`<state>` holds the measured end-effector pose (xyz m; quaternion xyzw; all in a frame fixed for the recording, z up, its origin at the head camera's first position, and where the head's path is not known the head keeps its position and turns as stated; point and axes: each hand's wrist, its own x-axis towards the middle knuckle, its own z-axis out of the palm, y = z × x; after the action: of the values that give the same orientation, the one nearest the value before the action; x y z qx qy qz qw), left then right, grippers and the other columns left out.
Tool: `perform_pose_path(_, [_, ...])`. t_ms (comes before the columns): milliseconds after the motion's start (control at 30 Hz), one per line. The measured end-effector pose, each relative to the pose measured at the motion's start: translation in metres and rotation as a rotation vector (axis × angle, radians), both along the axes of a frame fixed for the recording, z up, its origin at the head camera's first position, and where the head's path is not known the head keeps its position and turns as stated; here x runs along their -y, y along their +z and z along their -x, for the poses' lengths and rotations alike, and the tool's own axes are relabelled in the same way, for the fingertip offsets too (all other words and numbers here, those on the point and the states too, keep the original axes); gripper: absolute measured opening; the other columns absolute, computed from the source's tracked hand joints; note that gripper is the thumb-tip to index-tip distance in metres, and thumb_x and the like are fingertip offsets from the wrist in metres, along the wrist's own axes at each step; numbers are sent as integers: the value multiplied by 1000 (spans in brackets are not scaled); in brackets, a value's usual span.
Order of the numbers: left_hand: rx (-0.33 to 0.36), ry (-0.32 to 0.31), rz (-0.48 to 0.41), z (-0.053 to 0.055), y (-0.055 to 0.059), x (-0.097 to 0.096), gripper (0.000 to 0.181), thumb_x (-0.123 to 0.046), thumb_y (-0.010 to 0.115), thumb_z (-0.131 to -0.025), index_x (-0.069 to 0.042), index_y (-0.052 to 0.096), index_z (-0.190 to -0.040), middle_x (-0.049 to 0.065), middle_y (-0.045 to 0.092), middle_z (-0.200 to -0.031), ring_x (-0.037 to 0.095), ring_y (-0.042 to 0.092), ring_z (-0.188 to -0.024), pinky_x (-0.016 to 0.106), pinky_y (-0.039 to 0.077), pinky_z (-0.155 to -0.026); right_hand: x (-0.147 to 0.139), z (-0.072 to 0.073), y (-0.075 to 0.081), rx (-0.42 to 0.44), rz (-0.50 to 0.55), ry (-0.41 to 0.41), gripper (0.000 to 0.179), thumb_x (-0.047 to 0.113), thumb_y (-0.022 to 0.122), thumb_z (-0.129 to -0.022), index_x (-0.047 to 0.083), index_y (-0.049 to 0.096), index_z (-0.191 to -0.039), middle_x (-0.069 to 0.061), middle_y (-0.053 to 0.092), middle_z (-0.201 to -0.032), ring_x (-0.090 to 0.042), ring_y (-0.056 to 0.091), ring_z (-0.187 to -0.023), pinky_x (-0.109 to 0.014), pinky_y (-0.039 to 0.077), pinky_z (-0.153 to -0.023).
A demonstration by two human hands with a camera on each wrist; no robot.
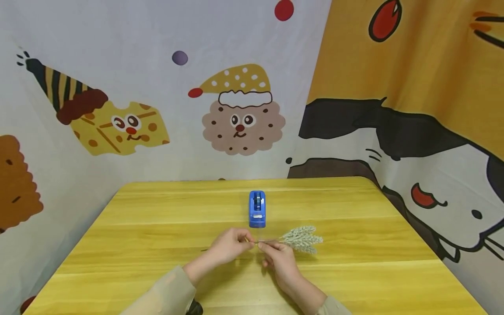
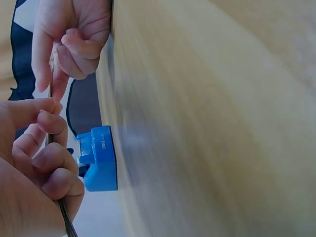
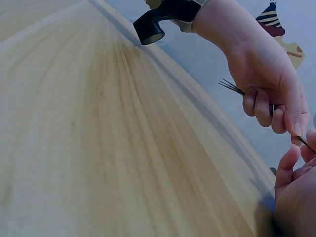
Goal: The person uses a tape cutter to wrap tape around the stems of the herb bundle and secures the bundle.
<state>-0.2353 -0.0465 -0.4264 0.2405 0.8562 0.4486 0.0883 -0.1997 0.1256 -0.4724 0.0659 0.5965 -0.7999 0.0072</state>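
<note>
A bunch of pale green dried wheat-like stalks [image 1: 303,239] lies crosswise between both hands, its heads pointing right. With curled fingers, my left hand [image 1: 231,245] grips the thin stems [image 2: 64,215], whose cut ends stick out behind the fingers in the right wrist view. My right hand [image 1: 281,260] pinches the same stems between thumb and forefinger, nearer the heads. The fingertips of both hands are close together on the stems. Just beyond the hands stands a blue tape dispenser [image 1: 257,209].
The wooden table [image 1: 157,210] reaches back to a cloth backdrop [image 1: 181,131] printed with cartoon figures. A black wrist camera mount [image 3: 150,29] sits at the left sleeve.
</note>
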Motion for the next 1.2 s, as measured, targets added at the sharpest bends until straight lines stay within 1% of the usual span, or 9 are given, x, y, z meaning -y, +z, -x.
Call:
perform_pose_path(300, [-23,-10,40,0,0,1,7,-16,66,-89,-10,70,-87,7,62,-67,7,46,-46,21,37,-42,2,1,3,7,-10,-20,26,5,70,-85,-14,67,-103,-5,67,-93,-1,38,-47,-20,47,-52])
perform_pose_path(367, [-31,-13,46,1,1,1,7,-16,66,-89,-11,69,-86,5,61,-67,8,47,-46,22,37,-42,3,0,3,6,-11,-17,26,5,70,-85,-14,67,-103,-4,67,-92,-2,40,-48,-20,47,-52])
perform_pose_path(433, [-38,-18,55,1,2,1,6,-16,67,-89,-12,68,-85,4,60,-67,8,47,-47,22,37,-42,2,-1,4,18,-16,-2,27,5,70,-85,-14,67,-104,-1,64,-77,-3,40,-47,-20,47,-51])
perform_pose_path(600, [-45,-16,78,2,1,-1,6,-18,67,-88,-18,66,-82,0,59,-65,8,47,-48,23,38,-43,-13,-11,12,74,-105,210,36,11,67,-89,-13,62,-116,5,46,-57,-4,40,-47,-22,49,-51])
perform_pose_path(767, [-67,-12,94,0,3,-6,5,-18,67,-87,-19,66,-82,0,62,-67,9,50,-49,25,41,-43,-43,-12,51,-50,-389,518,34,15,67,-91,-9,64,-115,-12,68,-92,-10,53,-55,-28,54,-59])
perform_pose_path(833, [-72,-10,92,0,4,-6,5,-18,67,-88,-18,67,-83,0,62,-68,9,51,-50,26,42,-44,-55,-2,71,-167,-542,582,31,16,67,-91,-7,67,-111,-15,69,-105,-15,60,-62,-33,55,-61])
perform_pose_path(933, [-73,-5,85,0,5,-6,5,-17,67,-88,-15,67,-84,0,62,-68,9,51,-50,27,42,-45,-66,18,93,-330,-759,626,23,17,68,-91,0,72,-106,-13,69,-102,-20,62,-73,-35,55,-64])
perform_pose_path(1067, [-69,-1,82,-3,5,-4,5,-16,67,-88,-14,68,-84,-2,60,-66,9,51,-50,27,43,-45,-73,43,103,-445,-986,709,20,16,69,-90,7,74,-107,-7,70,-101,-17,63,-84,-28,53,-70])
perform_pose_path(1200, [-84,9,81,-4,4,-5,5,-16,68,-88,-14,68,-83,-5,58,-65,8,50,-51,25,40,-45,-69,58,98,-409,-1117,822,24,17,73,-86,3,74,-106,-1,72,-95,-9,64,-80,-25,53,-70])
